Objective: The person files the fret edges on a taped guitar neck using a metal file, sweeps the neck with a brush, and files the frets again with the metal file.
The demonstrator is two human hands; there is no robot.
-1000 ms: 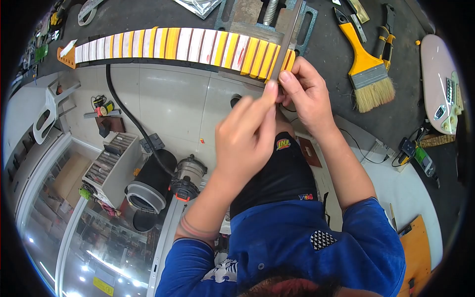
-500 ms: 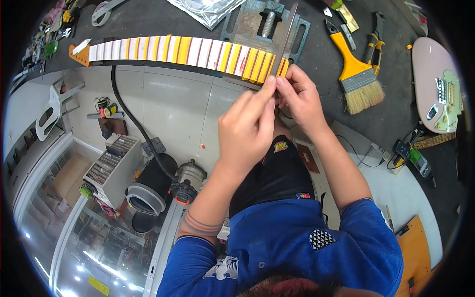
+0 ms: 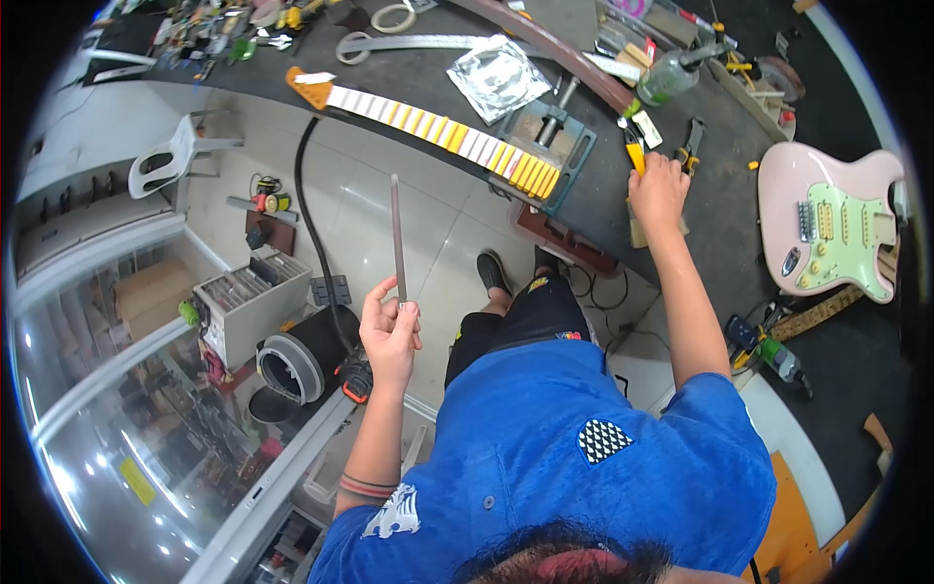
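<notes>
My left hand (image 3: pixel 391 326) grips the lower end of a thin dark file (image 3: pixel 397 234), which points upward, away from the bench. My right hand (image 3: pixel 662 200) is closed over the large brush, whose yellow handle (image 3: pixel 634 156) shows above the fingers and whose bristles (image 3: pixel 638 234) show below. The guitar neck (image 3: pixel 438 128), covered with white and yellow tape strips, lies along the bench edge with its orange headstock (image 3: pixel 309 90) at the left. Its near end rests by the metal vise (image 3: pixel 555 146). Neither hand touches the neck.
Pliers (image 3: pixel 693 141) lie just beyond my right hand. A pink guitar body (image 3: pixel 827 219) is at the right. Behind the neck are a plastic-wrapped packet (image 3: pixel 497 78), a clear bottle (image 3: pixel 666 80) and a long ruler (image 3: pixel 418 42). A black hose (image 3: pixel 300 195) hangs below the bench.
My left hand has drawn the file off the neck, down and to the left. My right hand has left the neck and taken hold of the brush. The view has shifted.
</notes>
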